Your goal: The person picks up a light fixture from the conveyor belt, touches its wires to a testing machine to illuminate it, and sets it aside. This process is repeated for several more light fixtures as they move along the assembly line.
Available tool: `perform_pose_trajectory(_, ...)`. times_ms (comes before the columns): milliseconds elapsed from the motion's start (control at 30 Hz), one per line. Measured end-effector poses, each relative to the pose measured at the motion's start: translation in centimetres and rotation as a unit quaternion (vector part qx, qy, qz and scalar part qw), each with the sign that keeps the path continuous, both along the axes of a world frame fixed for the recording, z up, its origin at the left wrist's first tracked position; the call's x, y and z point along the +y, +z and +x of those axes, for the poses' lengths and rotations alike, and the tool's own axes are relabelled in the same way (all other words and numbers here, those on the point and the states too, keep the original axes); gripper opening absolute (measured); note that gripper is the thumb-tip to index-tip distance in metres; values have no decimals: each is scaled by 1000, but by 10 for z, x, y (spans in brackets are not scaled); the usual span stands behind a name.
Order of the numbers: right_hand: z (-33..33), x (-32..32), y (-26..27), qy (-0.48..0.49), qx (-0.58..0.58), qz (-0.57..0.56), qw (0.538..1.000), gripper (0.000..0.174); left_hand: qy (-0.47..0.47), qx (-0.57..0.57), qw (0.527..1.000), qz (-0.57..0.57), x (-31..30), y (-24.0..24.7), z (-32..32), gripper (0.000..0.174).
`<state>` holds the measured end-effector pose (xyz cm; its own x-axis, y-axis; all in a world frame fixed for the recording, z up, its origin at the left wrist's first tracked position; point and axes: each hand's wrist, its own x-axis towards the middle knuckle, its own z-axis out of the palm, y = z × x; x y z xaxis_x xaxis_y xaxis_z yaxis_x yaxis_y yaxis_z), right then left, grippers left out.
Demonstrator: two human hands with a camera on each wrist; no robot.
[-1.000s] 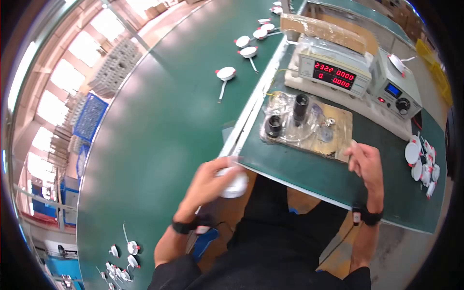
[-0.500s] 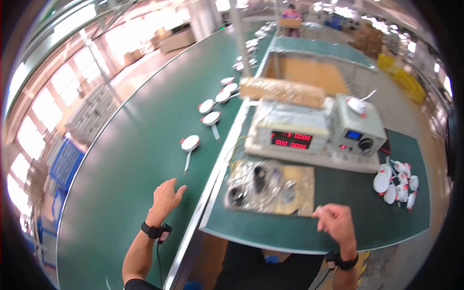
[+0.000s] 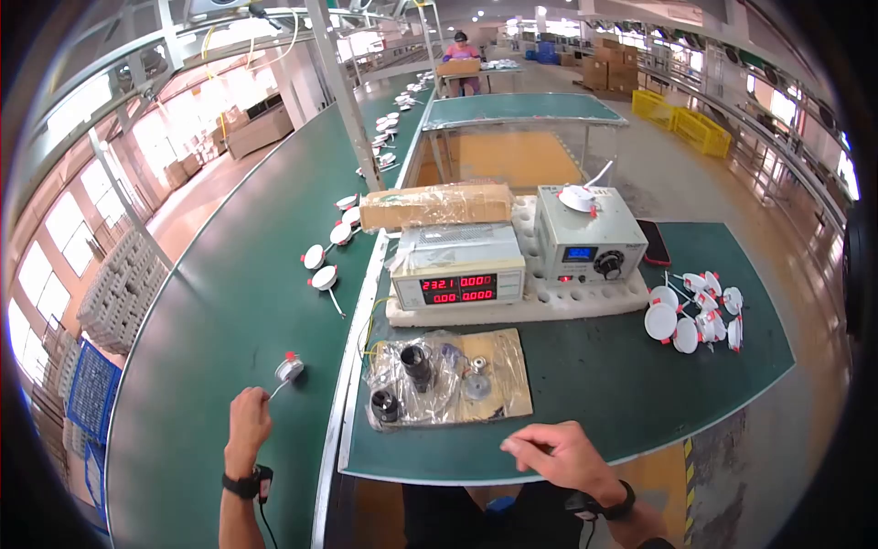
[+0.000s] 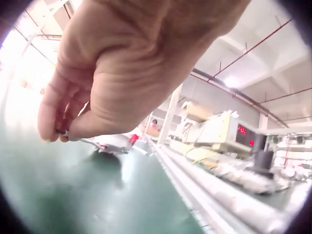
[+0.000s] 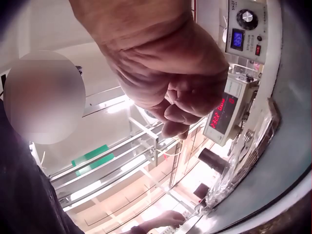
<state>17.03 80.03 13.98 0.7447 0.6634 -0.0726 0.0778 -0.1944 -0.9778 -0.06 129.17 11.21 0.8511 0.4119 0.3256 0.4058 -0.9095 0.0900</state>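
My left hand reaches over the green belt on the left. Its thumb and fingertips pinch the end of the white cable on a small round white downlight with red clips. In the left wrist view the downlight is tipped close over the belt, at the far end of its cable. My right hand hovers above the front edge of the bench, its fingers loosely curled with nothing visible in them. The test board, with two black sockets and plastic wrap, is nearest to it.
Behind the board stand a power meter with red digits and a grey box with a dial, a downlight on top. Several downlights lie heaped at the bench's right. More downlights line the belt. A person sits far back.
My left hand held a white downlight, then was open and empty over the belt, and now pinches another one's cable. The head view has tilted up; my right hand stays near the bench front.
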Motion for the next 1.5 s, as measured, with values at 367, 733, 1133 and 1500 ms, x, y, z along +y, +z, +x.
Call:
perform_pose_trajectory(367, -51, 63, -26, 175, -391, 149, 891, 29, -300, 65, 907, -288, -255, 119, 9, 16)
perform_pose_trajectory(733, -39, 2, -13, 97, -85, 103, 986, 16, -173, -14, 522, -835, -273, 45, 61, 28)
perform_pose_trajectory(1133, -25, 34, -22, 17, 21, 103, 994, 27, -152, -168, 669, -708, -308, -8, 64, 25)
perform_pose_trajectory(1500, -14, 43, -22, 28, 73, 63, 995, 24, -209, -176, 718, -640, -293, -32, 71, 36)
